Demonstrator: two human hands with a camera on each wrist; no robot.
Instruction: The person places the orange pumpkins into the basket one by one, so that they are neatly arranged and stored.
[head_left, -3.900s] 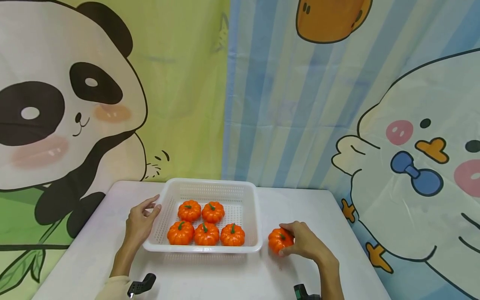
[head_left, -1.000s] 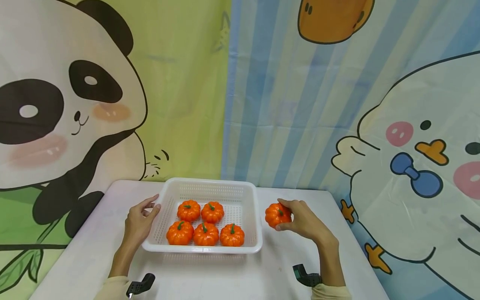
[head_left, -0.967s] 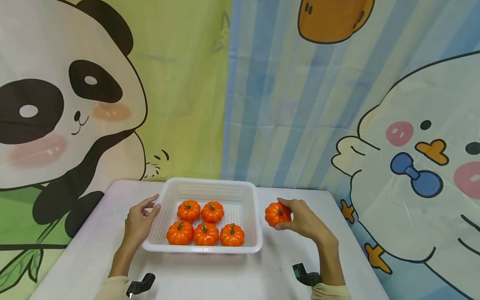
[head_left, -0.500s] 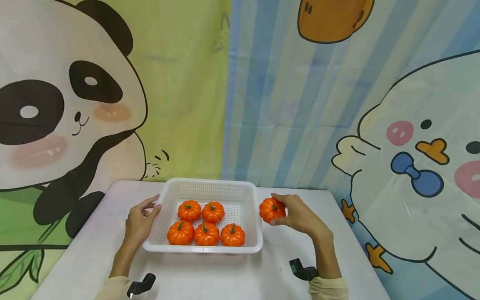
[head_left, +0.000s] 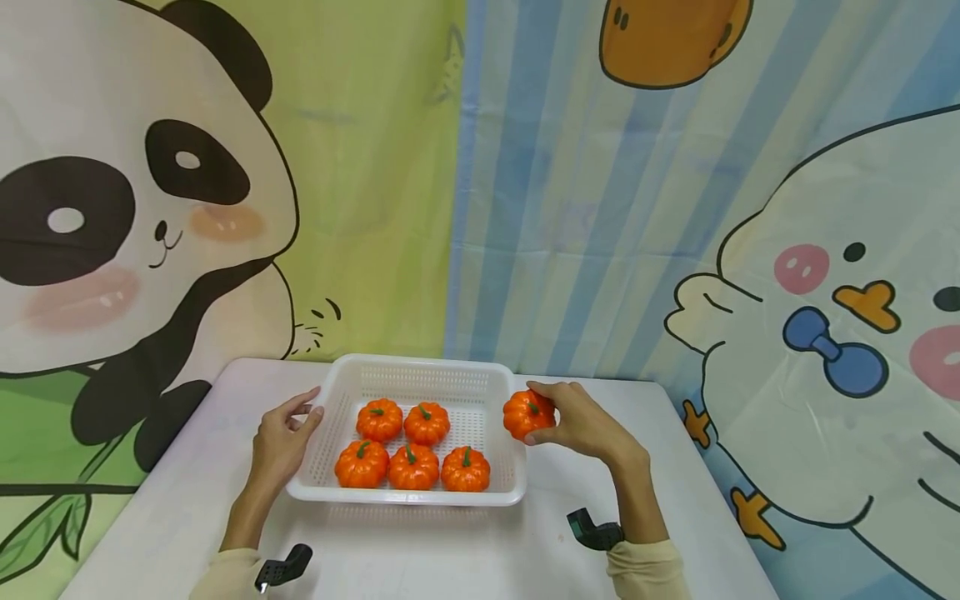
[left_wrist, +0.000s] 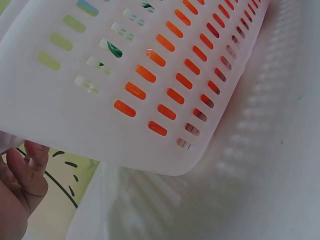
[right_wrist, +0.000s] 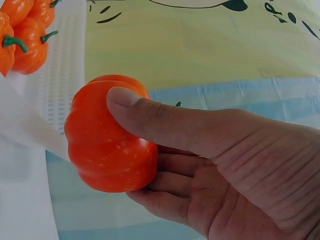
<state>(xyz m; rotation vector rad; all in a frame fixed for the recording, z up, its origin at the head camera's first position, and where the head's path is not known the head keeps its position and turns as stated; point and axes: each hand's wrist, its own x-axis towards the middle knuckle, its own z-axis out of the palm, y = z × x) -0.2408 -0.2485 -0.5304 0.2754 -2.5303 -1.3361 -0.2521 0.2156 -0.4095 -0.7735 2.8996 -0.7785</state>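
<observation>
My right hand (head_left: 577, 421) holds a small orange toy pumpkin (head_left: 528, 415) with a green stem. Thumb and fingers grip its sides, raised by the right rim of the white plastic basket (head_left: 405, 497). In the right wrist view, the thumb lies across the held pumpkin (right_wrist: 112, 145), with fingers beneath it. Several like pumpkins (head_left: 413, 467) sit inside the basket in two rows. My left hand (head_left: 279, 442) holds the basket's left rim between thumb and fingers. In the left wrist view, its curled fingers (left_wrist: 27, 175) meet the rim, and orange shows through the slotted wall (left_wrist: 125, 135).
The basket stands on a white table (head_left: 420, 554), near its back edge. Behind hangs a printed curtain (head_left: 562, 208) with a panda and a chick. Each wrist carries a black camera mount (head_left: 594, 531). Inside the basket, the back right part of its floor (head_left: 472, 421) shows bare.
My right hand has lifted the pumpkin off the table on the right and brought it back and leftward to the basket's right rim. The left hand and basket have stayed put.
</observation>
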